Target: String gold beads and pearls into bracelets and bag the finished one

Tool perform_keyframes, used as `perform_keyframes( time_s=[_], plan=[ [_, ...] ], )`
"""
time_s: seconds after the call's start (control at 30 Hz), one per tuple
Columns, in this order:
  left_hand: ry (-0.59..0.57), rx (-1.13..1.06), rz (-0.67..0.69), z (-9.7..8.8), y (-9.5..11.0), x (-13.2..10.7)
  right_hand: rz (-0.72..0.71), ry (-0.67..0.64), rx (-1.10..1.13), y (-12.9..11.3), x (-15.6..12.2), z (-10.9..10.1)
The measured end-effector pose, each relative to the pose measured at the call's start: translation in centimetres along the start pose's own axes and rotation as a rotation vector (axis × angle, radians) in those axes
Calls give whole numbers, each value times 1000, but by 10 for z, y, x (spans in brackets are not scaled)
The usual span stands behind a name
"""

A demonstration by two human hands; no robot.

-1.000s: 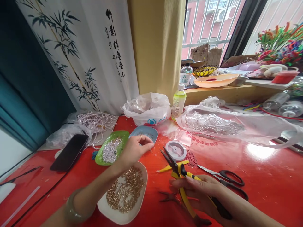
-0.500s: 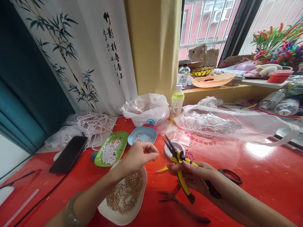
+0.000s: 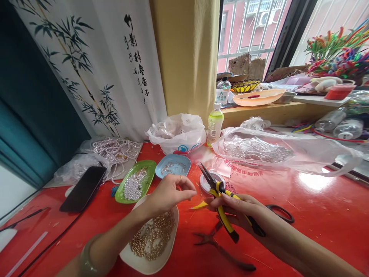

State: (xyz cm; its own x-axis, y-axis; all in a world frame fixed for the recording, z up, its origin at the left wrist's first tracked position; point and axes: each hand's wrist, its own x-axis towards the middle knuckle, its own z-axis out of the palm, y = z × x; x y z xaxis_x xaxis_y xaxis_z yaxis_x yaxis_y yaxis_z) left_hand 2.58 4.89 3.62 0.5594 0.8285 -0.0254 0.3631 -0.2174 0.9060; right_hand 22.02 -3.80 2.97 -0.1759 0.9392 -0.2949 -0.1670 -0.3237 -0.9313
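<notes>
My right hand (image 3: pixel 239 207) grips long-nose pliers (image 3: pixel 226 223) with yellow and black handles, their dark jaws pointing up and left. Across from it, my left hand (image 3: pixel 174 192) hovers over the far end of a white tray (image 3: pixel 161 263) of gold-coloured beads. Its thumb and forefinger are pinched; anything between them is too small to make out. A pointed yellow thing (image 3: pixel 199 206) shows beside my right fingers, partly hidden. Below lies a second pair of pliers (image 3: pixel 221 250) with dark handles. Behind the jaws is a round white container (image 3: pixel 203 184).
A green tray (image 3: pixel 120 196) of pearly beads and a blue tray (image 3: pixel 186 163) of small metal pieces stand behind my left hand. A phone (image 3: pixel 83 188) lies left. Further back are plastic bags (image 3: pixel 178 134) and a drink bottle (image 3: pixel 215 125). A black loop handle (image 3: pixel 281 213) lies right.
My left hand has shifted slightly right, nearer the pliers, still pinched. My right hand keeps its hold on the pliers with barely any movement.
</notes>
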Motion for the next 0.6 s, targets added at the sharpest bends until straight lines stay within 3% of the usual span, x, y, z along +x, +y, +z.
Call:
perform_keyframes(
  time_s=[0.6],
  plan=[
    [38, -23, 35, -1, -6, 4, 15, 32, -123, 1, 1, -3]
  ],
)
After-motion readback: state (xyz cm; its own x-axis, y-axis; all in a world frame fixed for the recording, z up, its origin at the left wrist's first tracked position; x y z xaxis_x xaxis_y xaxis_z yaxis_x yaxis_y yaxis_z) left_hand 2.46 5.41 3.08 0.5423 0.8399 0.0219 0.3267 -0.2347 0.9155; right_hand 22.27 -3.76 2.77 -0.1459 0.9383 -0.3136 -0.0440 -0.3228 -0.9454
